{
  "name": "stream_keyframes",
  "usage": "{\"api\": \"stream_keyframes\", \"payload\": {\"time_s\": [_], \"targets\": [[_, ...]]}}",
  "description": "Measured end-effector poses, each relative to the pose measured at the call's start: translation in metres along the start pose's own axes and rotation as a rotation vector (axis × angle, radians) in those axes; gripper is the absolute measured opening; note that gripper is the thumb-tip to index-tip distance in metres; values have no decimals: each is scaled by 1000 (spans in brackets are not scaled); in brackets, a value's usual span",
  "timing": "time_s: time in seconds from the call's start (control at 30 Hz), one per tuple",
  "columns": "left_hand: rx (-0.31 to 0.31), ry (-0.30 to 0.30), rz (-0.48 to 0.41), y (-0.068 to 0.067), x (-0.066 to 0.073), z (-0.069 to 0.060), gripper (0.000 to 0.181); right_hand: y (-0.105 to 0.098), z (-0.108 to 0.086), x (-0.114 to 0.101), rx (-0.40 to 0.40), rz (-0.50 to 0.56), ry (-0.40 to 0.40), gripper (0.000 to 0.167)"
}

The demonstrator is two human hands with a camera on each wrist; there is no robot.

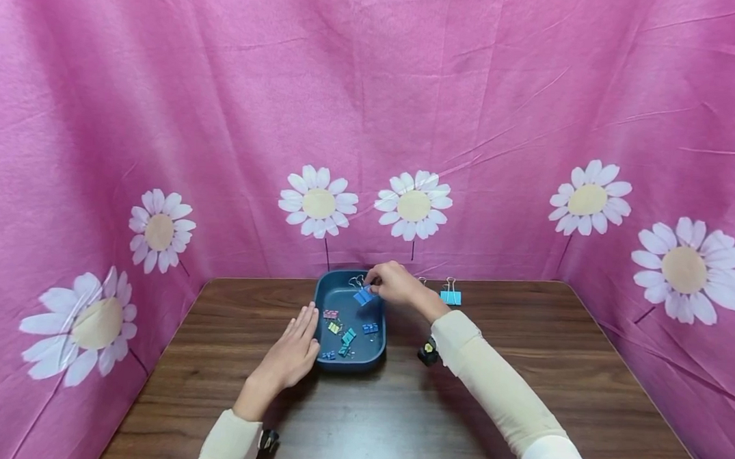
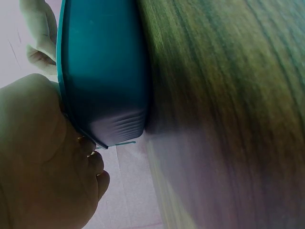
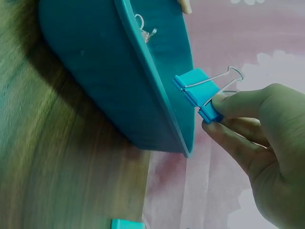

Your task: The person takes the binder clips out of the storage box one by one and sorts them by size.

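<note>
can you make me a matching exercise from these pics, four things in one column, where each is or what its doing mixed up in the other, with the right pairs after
Things
1. right hand
2. pink binder clip
3. left hand
4. cyan binder clip

Places and states
A. lies against the left side of the tray
B. is on the table, to the right of the tray
C. pinches a blue binder clip
D. is inside the tray

Right pairs: 1-C, 2-D, 3-A, 4-B
</note>
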State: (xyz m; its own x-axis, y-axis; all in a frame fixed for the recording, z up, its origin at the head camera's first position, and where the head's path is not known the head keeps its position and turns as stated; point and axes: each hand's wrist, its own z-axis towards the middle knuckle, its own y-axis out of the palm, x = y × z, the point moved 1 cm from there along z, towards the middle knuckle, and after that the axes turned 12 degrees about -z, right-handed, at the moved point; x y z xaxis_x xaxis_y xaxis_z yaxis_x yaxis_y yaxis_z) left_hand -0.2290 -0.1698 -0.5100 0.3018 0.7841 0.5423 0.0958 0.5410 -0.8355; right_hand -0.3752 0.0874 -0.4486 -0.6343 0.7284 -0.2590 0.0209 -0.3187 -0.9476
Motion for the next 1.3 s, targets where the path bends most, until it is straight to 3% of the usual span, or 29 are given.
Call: {"api": "stream_keyframes", "payload": {"time_s": [0.4,0.63,1.3], "targets": [[14,16,3,-3,3,-2,63,-18,-22,18,55,-24,-9,15],[12,18,-5,-2,1,-2,63,-28,-35,27,46,37,45,15],[2,10,-9,-3,4,-2,63,-45,-82,78,137,40,113,11]]}}
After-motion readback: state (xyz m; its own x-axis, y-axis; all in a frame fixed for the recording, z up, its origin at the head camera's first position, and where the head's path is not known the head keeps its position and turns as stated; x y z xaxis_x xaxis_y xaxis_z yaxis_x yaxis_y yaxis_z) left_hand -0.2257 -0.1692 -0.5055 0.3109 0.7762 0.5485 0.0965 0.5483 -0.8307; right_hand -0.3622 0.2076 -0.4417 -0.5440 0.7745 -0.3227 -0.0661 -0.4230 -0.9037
